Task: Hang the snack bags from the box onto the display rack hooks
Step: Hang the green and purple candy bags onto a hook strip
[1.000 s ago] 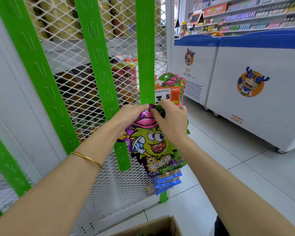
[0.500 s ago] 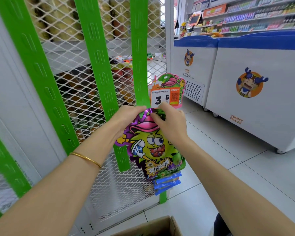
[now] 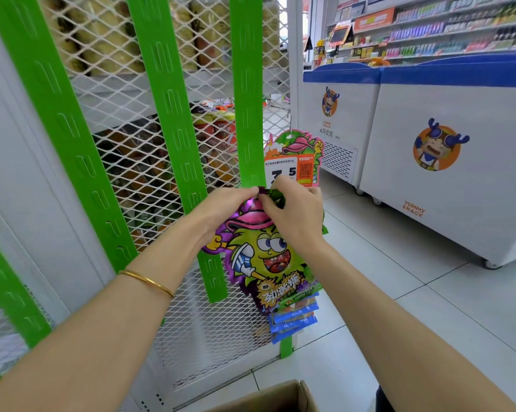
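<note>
A purple and green snack bag (image 3: pixel 268 263) with a cartoon face hangs in front of the rightmost green slotted strip (image 3: pixel 246 93) of the white mesh rack. My left hand (image 3: pixel 230 208) pinches the bag's top edge from the left. My right hand (image 3: pixel 295 215) pinches the same top edge from the right, fingers curled over it. The hook itself is hidden behind my fingers. Several blue-edged bags (image 3: pixel 293 319) hang lower on the same strip. The cardboard box (image 3: pixel 268 398) shows its rim at the bottom edge.
A price tag card (image 3: pixel 295 160) sticks out just above my hands. Two more green strips (image 3: pixel 173 129) run down the mesh to the left. White chest freezers (image 3: pixel 447 162) stand to the right across a tiled floor. Stocked shelves fill the background.
Both hands and the bag's top have shifted slightly on the strip, now partly covering the price tag digits. The bag still hangs between my fingers.
</note>
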`<state>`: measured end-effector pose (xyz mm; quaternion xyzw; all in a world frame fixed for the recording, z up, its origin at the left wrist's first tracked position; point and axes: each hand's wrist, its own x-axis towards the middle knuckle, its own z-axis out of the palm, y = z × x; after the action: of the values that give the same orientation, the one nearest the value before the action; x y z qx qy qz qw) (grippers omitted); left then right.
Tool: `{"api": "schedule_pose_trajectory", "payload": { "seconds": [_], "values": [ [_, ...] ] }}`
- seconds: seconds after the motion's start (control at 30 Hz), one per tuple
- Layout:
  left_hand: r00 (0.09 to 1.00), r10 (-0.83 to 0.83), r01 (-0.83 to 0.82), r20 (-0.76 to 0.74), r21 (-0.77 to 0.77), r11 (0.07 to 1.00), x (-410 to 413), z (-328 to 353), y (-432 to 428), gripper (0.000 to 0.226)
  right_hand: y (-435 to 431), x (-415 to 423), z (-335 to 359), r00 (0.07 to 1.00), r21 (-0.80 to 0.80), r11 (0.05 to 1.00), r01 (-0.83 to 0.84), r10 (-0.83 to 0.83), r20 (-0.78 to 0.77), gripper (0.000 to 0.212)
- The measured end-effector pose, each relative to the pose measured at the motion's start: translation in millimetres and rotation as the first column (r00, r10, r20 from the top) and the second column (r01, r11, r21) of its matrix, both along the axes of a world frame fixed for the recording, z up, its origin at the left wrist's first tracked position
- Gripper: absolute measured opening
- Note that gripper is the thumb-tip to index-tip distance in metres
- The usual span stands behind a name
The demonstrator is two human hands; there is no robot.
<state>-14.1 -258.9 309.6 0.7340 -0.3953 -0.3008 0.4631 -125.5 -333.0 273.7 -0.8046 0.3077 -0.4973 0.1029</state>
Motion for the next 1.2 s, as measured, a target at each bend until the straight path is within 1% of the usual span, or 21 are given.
{"api": "schedule_pose_trajectory", "payload": {
  "seconds": [0.07, 0.13, 0.27, 0.37, 0.4, 0.47, 0.5, 0.6, 0.7, 0.73, 0.8, 0.83, 0.87, 0.93, 1.03, 1.1, 1.2],
  "values": [
    [1.0, 0.007, -0.007, -0.001, -0.022, 1.0, 0, -1, 0, 0.027, -1, 0, 2, 0.999, 0.016, 1.0, -0.025, 0.026, -0.024, 0.026],
    [0.999, 0.023, -0.025, -0.023, -0.055, 0.998, 0, -1, -2, 0.018, -3, 0, 2, 0.998, 0.034, 0.998, -0.053, 0.054, -0.036, 0.023],
    [0.999, 0.022, -0.025, -0.045, -0.063, 0.998, 0, -3, -3, 0.021, -4, -3, -1, 0.994, 0.058, 0.995, -0.084, 0.087, -0.058, 0.02],
    [0.998, 0.015, -0.018, -0.059, -0.062, 0.998, 2, -4, -2, 0.023, -6, -6, -6, 0.99, 0.117, 0.988, -0.104, 0.113, -0.078, 0.019],
    [0.998, 0.009, -0.012, -0.058, -0.062, 0.998, 3, -4, -2, 0.028, -7, -6, -8, 0.99, 0.137, 0.985, -0.108, 0.119, -0.077, 0.018],
    [0.998, 0.007, -0.01, -0.059, -0.047, 0.999, 4, -5, -2, 0.045, -8, -8, -13, 0.989, 0.157, 0.981, -0.109, 0.124, -0.086, 0.019],
    [0.998, -0.006, 0.003, -0.062, -0.043, 0.999, 5, -6, -2, 0.044, -7, -9, -14, 0.988, 0.164, 0.98, -0.116, 0.132, -0.085, 0.019],
    [0.998, -0.033, 0.032, -0.059, -0.017, 0.999, 7, -8, -2, 0.021, -3, -12, -20, 0.982, 0.198, 0.967, -0.159, 0.175, -0.068, 0.02],
    [1.0, -0.018, 0.018, -0.01, -0.018, 1.0, 7, -10, -4, 0.015, -4, -16, -26, 0.977, 0.242, 0.95, -0.197, 0.211, -0.034, 0.016],
    [1.0, -0.021, 0.022, 0.02, -0.021, 1.0, 7, -10, -4, 0.017, -5, -17, -26, 0.974, 0.246, 0.945, -0.214, 0.227, -0.025, 0.014],
    [0.997, -0.014, 0.015, 0.074, -0.005, 1.0, 5, -9, -4, 0.04, -6, -19, -23, 0.969, 0.237, 0.942, -0.236, 0.245, -0.008, 0.013],
    [0.995, -0.012, 0.011, 0.096, 0.01, 1.0, 4, -8, -4, 0.044, -7, -20, -20, 0.97, 0.228, 0.944, -0.24, 0.244, 0.009, 0.013],
    [0.993, -0.015, 0.014, 0.118, 0.013, 1.0, 5, -8, -4, 0.04, -7, -20, -17, 0.97, 0.218, 0.946, -0.24, 0.239, 0.031, 0.013],
    [0.994, -0.036, 0.035, 0.102, 0.015, 0.999, 6, -4, -2, 0.022, -9, -20, -10, 0.972, 0.181, 0.955, -0.236, 0.231, 0.047, 0.011],
    [0.997, -0.069, 0.068, 0.044, 0.033, 0.997, 8, -1, -2, 0.029, -11, -16, -4, 0.978, 0.118, 0.972, -0.204, 0.209, -0.027, 0.011],
    [0.993, -0.111, 0.112, -0.035, 0.02, 0.994, 5, -1, 1, 0.017, -13, -14, -2, 0.982, 0.102, 0.979, -0.178, 0.183, -0.043, 0.013],
    [0.995, -0.07, 0.072, -0.07, 0.017, 0.997, 4, -5, 0, 0.025, -13, -10, 1, 0.991, 0.059, 0.99, -0.129, 0.131, -0.036, 0.015]
  ]
}}
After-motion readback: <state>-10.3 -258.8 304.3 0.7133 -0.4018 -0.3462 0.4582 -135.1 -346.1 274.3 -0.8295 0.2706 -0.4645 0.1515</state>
